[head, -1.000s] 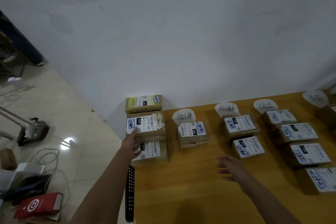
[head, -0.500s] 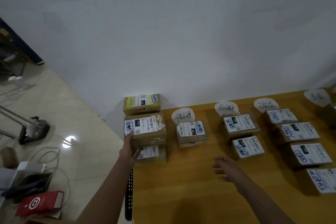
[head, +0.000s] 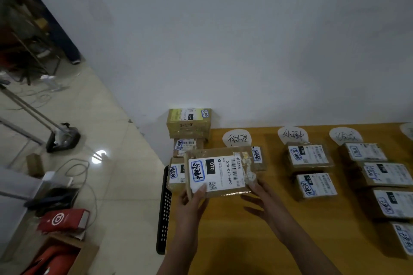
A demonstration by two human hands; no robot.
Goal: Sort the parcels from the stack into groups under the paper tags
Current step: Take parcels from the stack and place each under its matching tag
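Observation:
I hold a brown parcel [head: 220, 172] with a white 070 label above the table's left part. My left hand [head: 194, 202] grips its near left corner and my right hand [head: 260, 198] holds its near right corner. Behind it the stack stays at the table's left end: a yellow-green parcel [head: 189, 122], a small parcel [head: 186, 145] and a low one [head: 176, 174]. Three paper tags [head: 237, 138] [head: 292, 134] [head: 345, 136] lie along the wall. One parcel [head: 258, 156] under the first tag is mostly hidden by the held one. Two parcels [head: 309, 155] [head: 317, 185] lie under the second tag.
A column of several parcels [head: 386, 174] runs toward me under the third tag at the right. A black perforated strip [head: 164, 212] hangs along the wooden table's [head: 245, 241] left edge. On the floor at left are red boxes [head: 63, 220], cables and a stand base [head: 63, 138].
My left hand lifted the 070 parcel off the stack and brought it toward me and to the right. My right hand moved left and took hold of its other corner.

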